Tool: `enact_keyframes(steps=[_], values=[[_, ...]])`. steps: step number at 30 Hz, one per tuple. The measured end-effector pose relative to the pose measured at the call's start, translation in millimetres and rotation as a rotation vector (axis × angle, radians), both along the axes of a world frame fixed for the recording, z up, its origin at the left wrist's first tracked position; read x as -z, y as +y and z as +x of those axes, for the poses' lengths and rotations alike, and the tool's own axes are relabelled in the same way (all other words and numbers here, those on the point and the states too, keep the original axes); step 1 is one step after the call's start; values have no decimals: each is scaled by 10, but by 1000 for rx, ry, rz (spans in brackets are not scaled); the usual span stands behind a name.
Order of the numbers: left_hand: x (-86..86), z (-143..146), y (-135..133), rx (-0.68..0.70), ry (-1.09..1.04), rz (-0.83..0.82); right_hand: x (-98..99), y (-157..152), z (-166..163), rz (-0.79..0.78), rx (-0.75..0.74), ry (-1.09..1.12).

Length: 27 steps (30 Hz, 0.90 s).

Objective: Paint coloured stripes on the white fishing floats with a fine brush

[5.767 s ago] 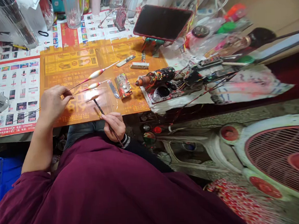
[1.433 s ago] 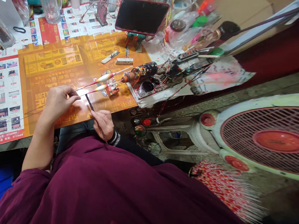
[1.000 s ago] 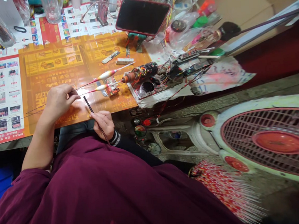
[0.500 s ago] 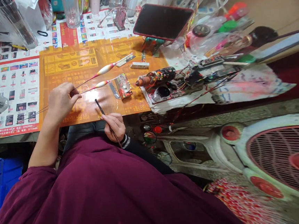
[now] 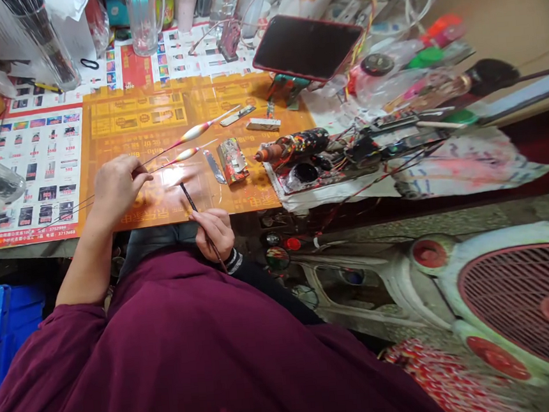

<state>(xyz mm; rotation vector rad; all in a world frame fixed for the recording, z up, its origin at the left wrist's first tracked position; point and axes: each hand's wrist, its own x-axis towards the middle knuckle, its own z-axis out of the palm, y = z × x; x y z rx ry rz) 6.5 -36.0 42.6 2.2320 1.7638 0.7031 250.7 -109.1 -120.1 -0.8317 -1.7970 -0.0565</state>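
Note:
My left hand (image 5: 116,188) is closed on the thin stems of two slender fishing floats. The upper float (image 5: 194,133) and the lower float (image 5: 187,154) have cream, pink and orange bodies and point right over the orange poster (image 5: 142,124). My right hand (image 5: 216,230) pinches a thin dark paintbrush (image 5: 190,198) near the table's front edge. The brush tip points up toward the lower float and sits just below its stem.
A paint-spattered rotary tool (image 5: 293,146) and a paint-stained tray (image 5: 301,177) lie right of the floats. A small metal block (image 5: 232,160), a phone on a stand (image 5: 307,46), glasses (image 5: 143,19), bottles and wires crowd the table. A floor fan (image 5: 518,300) stands at lower right.
The floats swung back and forth a little in my left hand. The brush stays in my right hand, its tip now nearer the lower float. The view shifted slightly.

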Motion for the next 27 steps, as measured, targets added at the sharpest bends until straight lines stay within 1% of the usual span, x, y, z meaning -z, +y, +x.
enact_keyframes(steps=[7,11,15,18,21,24,26,27], values=[[82,-20,4,3,3,78,19,-16,25,-62,-32,-3],[85,-63,-23,6,-35,115,-1,-18,23,-18,-37,4],[50,-221,-67,-21,-83,148,-48,-14,9,13,-26,-4],[-40,-398,-163,-51,-144,185,-75,-17,3,47,-45,27],[-214,-556,-358,-80,-293,237,-65,-40,15,59,-52,27],[-389,-659,-558,-143,-439,401,-10,-58,40,77,-23,24],[-434,-717,-616,-184,-500,539,27,-54,52,90,-22,11],[-425,-749,-615,-193,-532,590,36,-50,54,98,-25,11]])
